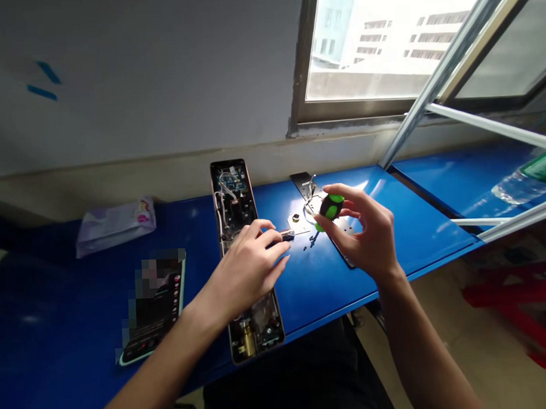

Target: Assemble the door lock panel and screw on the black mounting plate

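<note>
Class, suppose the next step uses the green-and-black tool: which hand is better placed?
Probably the right hand: it holds the green-and-black tool near the small dark pieces. The left hand, over the open device, holds a small part.

Bright green and black on your screwdriver (331,207), glossy blue on your tabletop (303,305).
In front of you, the long casing (280,331) is black with a coppery brown edge; its circuit board (239,182) is blue, its wires (218,209) white, its cylinder (248,339) brassy gold. To your left, the phone (151,319) pairs a dark screen with a pale mint rim, and the packet (115,225) is pale lilac with a pink print. You face a grey wall (170,83) bearing blue tape strips (48,72).
</note>
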The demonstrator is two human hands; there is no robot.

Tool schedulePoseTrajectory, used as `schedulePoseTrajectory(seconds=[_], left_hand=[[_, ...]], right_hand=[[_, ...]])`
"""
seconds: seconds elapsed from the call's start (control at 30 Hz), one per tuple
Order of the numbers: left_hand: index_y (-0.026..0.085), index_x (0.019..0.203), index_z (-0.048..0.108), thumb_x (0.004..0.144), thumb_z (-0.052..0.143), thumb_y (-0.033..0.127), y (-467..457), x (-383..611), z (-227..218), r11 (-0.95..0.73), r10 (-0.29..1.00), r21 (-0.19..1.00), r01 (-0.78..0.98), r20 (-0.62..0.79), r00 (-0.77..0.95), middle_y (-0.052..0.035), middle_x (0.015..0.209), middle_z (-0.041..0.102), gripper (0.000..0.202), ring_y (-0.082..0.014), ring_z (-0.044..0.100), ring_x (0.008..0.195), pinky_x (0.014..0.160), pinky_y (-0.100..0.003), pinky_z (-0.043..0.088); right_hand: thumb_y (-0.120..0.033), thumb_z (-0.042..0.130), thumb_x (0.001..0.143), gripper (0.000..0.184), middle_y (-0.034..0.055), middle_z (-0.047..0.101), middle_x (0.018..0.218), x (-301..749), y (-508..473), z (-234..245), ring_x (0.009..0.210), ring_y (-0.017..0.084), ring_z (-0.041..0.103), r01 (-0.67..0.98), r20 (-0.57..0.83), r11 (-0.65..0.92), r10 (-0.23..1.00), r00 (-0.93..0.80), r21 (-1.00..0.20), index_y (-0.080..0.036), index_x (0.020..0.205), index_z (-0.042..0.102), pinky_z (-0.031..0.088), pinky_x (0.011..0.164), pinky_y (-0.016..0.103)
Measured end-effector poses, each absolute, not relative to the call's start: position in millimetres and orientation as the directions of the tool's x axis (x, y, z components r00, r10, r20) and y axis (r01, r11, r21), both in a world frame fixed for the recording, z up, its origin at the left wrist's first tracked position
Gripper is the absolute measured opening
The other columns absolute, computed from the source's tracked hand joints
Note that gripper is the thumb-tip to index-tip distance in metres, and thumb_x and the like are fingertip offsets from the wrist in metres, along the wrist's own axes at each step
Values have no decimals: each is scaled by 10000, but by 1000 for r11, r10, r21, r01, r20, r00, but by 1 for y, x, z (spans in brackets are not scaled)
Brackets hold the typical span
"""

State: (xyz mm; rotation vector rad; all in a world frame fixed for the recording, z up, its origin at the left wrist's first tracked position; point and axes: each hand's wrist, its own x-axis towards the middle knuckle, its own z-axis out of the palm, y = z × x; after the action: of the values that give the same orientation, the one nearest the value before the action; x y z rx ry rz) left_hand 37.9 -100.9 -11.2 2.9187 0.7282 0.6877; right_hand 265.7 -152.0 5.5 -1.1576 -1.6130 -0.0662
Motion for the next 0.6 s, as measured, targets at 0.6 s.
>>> schedulePoseTrajectory(seconds=[0.6], left_hand=[[202,673,673,901,605,51,-65,111,-42,-920,389,119,373,176,904,-104,933,750,282,-310,659,1052,928,-440,551]], right_hand=[[-204,762,887,380,8,785,1121,277,-155,-14,891,167,768,636,750,512,641,165,-577,-297,1251,699,697,750,300]])
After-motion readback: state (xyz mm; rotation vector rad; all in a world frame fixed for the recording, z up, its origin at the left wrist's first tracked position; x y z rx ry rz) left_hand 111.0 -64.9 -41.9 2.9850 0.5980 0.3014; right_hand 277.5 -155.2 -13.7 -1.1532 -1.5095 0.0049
